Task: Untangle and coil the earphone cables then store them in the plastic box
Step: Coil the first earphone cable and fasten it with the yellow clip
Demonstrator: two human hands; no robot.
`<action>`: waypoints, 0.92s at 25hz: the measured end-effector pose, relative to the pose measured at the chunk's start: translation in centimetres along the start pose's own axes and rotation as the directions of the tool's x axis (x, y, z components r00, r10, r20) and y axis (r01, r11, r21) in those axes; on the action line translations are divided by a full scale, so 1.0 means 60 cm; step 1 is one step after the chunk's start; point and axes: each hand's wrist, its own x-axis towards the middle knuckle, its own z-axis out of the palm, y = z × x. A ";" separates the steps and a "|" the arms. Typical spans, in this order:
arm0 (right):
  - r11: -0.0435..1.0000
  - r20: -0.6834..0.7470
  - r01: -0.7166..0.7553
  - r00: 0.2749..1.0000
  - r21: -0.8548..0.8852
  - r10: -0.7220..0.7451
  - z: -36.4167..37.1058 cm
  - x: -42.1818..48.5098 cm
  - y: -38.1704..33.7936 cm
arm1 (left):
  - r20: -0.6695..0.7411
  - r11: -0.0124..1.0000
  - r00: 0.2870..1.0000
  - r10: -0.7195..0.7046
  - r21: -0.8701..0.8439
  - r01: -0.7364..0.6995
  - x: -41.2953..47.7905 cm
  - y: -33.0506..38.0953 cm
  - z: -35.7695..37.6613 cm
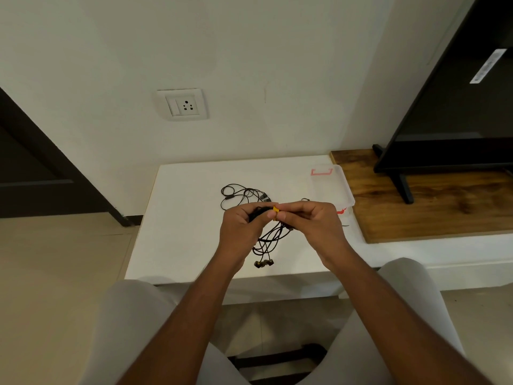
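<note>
Both hands are raised above the white table (188, 218). My left hand (244, 226) grips a bunch of black earphone cable (273, 237), whose loops hang down with two earbuds (263, 263) at the bottom. My right hand (313, 220) pinches a small yellow piece (275, 209) on that cable, right beside the left thumb. A second black earphone cable (238, 194) lies tangled on the table behind the hands. The clear plastic box (337, 184) with red clasps sits at the table's right side, partly hidden by my right hand.
A wooden board (430, 204) adjoins the table on the right and carries a black TV on a stand (455, 120). A wall socket (183, 105) sits on the white wall behind. My knees in light trousers are below the table's front edge.
</note>
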 end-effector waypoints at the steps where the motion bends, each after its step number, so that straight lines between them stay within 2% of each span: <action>1: 1.000 0.004 -0.014 1.000 0.003 0.014 -0.002 0.001 0.000 | 0.027 1.000 0.999 0.020 0.008 -0.021 -0.001 0.002 -0.002; 4: 0.999 0.009 -0.040 0.999 -0.001 0.040 -0.001 -0.001 -0.004 | 0.076 0.996 0.995 0.066 0.050 -0.070 -0.001 0.005 -0.010; 9: 0.996 0.034 -0.082 0.996 0.018 0.081 -0.006 -0.001 -0.011 | 0.064 0.988 0.990 0.122 0.090 -0.128 0.003 -0.002 -0.013; 18: 0.973 0.146 -0.208 0.971 0.103 0.192 -0.019 0.002 -0.019 | 0.084 0.997 0.993 0.080 0.013 -0.081 0.004 -0.004 -0.009; 20: 0.978 0.110 -0.180 0.980 0.109 0.168 -0.015 0.000 -0.017 | 0.077 0.997 0.995 0.071 0.016 -0.072 0.000 0.003 -0.005; 23: 1.000 0.004 -0.017 1.000 0.010 0.017 -0.006 -0.002 -0.011 | 0.043 1.000 0.999 0.027 0.001 -0.027 -0.001 0.005 0.002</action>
